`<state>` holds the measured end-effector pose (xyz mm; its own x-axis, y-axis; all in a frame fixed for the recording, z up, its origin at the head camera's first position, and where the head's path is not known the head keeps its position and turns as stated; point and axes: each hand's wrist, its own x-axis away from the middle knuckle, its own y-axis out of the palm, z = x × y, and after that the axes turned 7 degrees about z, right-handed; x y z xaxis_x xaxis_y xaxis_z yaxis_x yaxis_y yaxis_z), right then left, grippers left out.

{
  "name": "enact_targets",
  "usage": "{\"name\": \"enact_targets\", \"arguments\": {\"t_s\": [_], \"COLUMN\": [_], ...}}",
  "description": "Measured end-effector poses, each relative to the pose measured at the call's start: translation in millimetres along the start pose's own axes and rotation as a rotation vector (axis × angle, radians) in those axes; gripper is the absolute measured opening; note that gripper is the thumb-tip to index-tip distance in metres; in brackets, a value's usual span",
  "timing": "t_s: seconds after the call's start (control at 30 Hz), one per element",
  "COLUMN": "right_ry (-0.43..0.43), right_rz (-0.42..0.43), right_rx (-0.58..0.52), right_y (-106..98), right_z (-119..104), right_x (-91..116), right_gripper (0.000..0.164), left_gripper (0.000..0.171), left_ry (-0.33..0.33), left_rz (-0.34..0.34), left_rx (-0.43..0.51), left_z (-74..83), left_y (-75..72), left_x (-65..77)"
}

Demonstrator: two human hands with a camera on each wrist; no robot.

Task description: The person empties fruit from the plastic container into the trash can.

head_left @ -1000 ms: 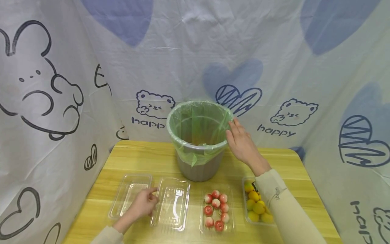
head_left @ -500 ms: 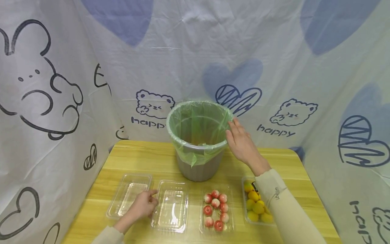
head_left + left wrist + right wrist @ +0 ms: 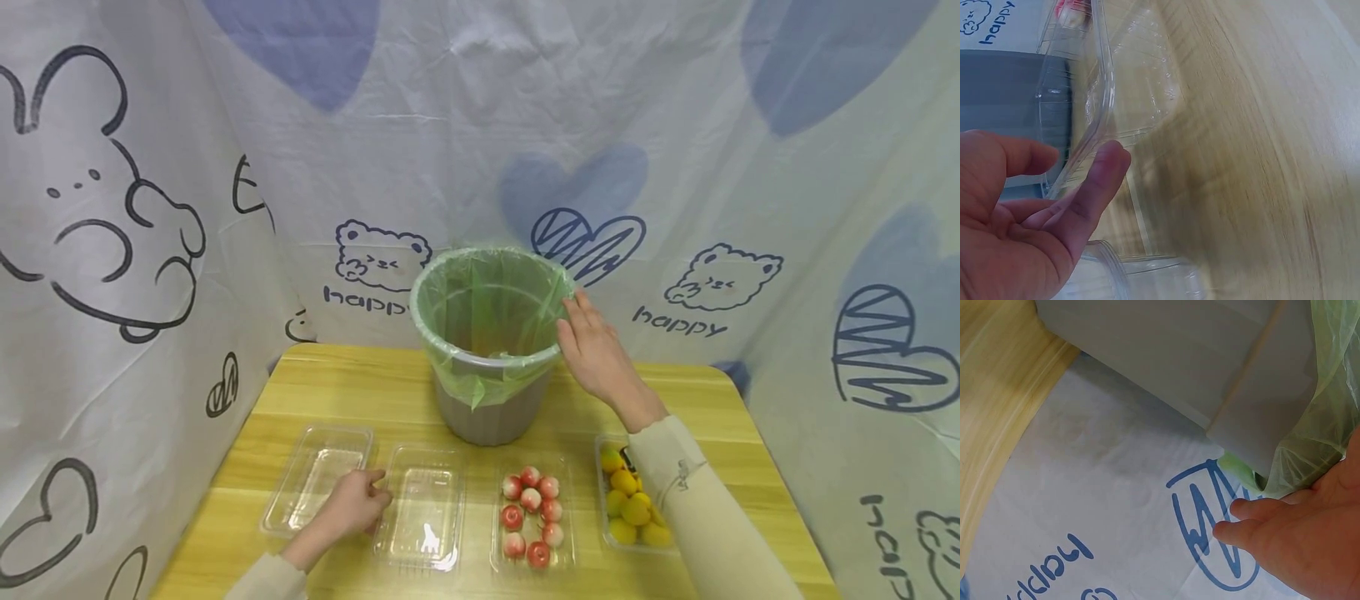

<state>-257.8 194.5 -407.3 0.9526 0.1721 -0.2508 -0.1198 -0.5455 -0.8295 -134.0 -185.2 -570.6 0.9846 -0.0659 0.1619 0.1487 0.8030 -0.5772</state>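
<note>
My left hand (image 3: 355, 502) is beside the left edge of a clear plastic box (image 3: 422, 504) on the table. In the left wrist view, the thumb and index finger of the left hand (image 3: 1035, 206) stand apart, with a corner of the clear box (image 3: 1102, 81) close between their tips. My right hand (image 3: 596, 354) rests its extended fingers against the right side of a grey bin (image 3: 491, 421) lined with a green bag (image 3: 480, 387). From the right wrist, the hand (image 3: 1310, 537) lies by the bag's overhanging edge (image 3: 1310, 450). The bin's inside is partly hidden.
Another clear box (image 3: 318, 479) stands left of the left hand. To the right are a clear box of small red-and-white fruits (image 3: 531, 500) and a box of yellow fruits (image 3: 636, 508), partly behind the right sleeve (image 3: 705, 508). Printed cloth (image 3: 465, 125) hangs around the wooden table (image 3: 360, 383).
The clear box by my left hand has turned slightly and shifted a little left, and its shine has changed. The left hand has barely moved; my right hand stays at the bin.
</note>
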Motion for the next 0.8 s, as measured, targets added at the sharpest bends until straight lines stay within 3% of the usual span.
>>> {"name": "enact_targets", "arguments": {"t_s": [0.4,0.8], "right_ry": [0.003,-0.002], "right_rz": [-0.004,-0.008], "right_rx": [0.002,0.002], "right_y": [0.3,0.1], "right_z": [-0.4,1.3], "right_x": [0.0,-0.5], "right_gripper": [0.068,0.069], "left_gripper": [0.05,0.039], "left_ry": [0.048,0.067], "left_rz": [-0.007,0.12], "left_rx": [0.008,-0.038], "left_z": [4.4,21.2], "left_y": [-16.4,-13.1], "left_x": [-1.2,-10.6]}}
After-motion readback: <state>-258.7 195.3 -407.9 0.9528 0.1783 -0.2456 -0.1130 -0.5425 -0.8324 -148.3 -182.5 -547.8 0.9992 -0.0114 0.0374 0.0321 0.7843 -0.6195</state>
